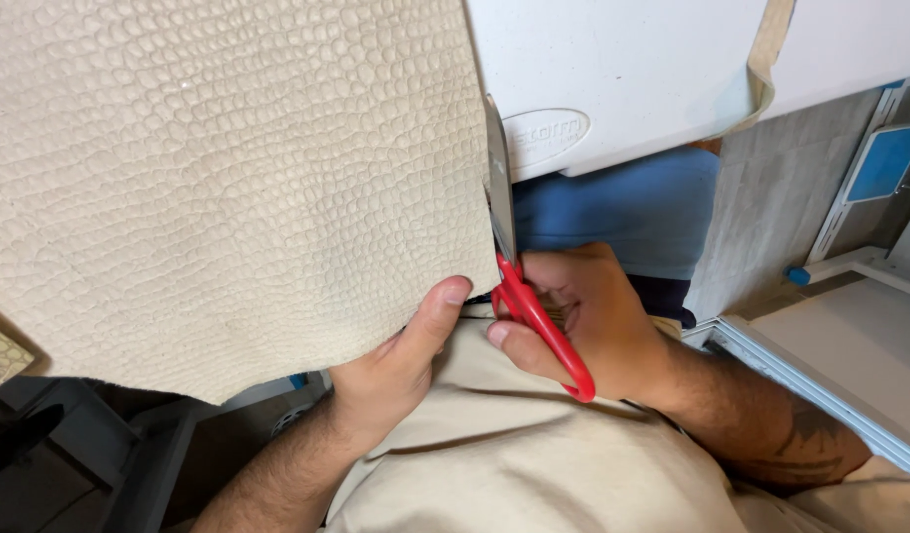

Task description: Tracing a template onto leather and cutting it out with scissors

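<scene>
At the near edge of the white worktop (623,69), above a grey floor (771,197), the left hand (401,360) pinches the cream scale-embossed leather sheet (218,178) draped over that edge, while the right hand (593,316) grips red-handled scissors (534,321) at the sheet's right edge.

Both hands close together, left (401,360) thumb up, right (583,316) fingers curled.
</scene>
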